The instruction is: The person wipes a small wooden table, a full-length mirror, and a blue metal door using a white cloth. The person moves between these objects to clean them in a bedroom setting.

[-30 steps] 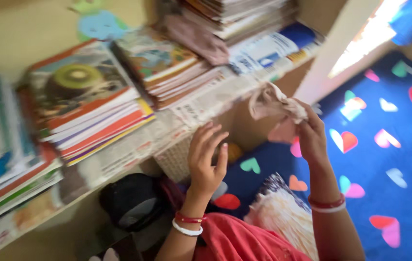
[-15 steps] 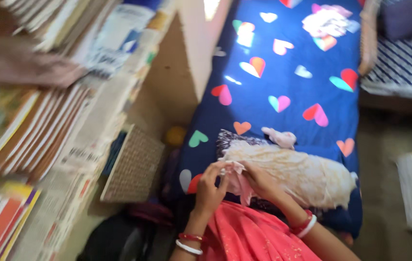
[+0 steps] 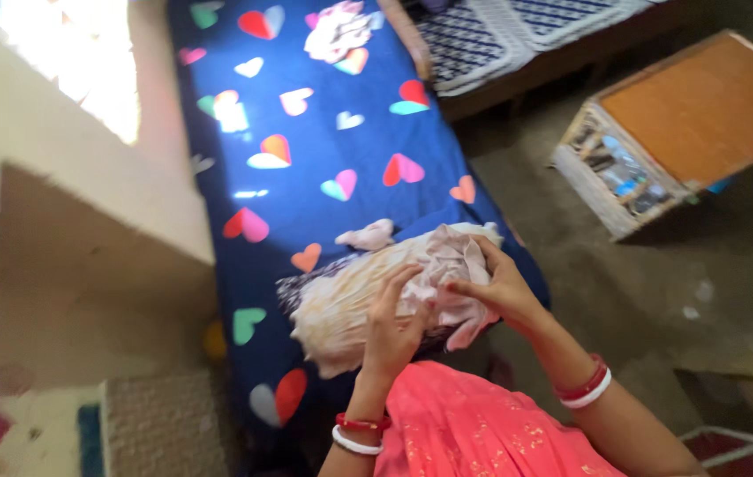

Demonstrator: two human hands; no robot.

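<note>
Since a second ago our view has swung away from the shelf of stacked books and magazines, which has left the frame; we now look down on the bed (image 3: 323,141) and the floor beside it. Then our right hand held the cloth up in the air near the shelf edge while our left hand hung open and empty; half a second ago both hands had come down to our lap with the cloth between them.

Now both hands work the pale pink cloth (image 3: 447,274) together. Our left hand (image 3: 391,322) has its fingers curled, fingertips pressing on the cloth's left part. Our right hand (image 3: 502,284), at three o'clock from the left, pinches a fold of the cloth between thumb and fingers, the rest of it bunched over and below that hand. The cloth sits at the picture's centre, over a cream, fluffy bundle (image 3: 341,309) that lies on the blue sheet with coloured hearts. A small pink scrap (image 3: 368,237) lies at twelve o'clock from the bundle. A wooden box with an orange top (image 3: 703,106) stands on the floor at two o'clock from our hands. Red and white bangles ring both wrists.
</note>
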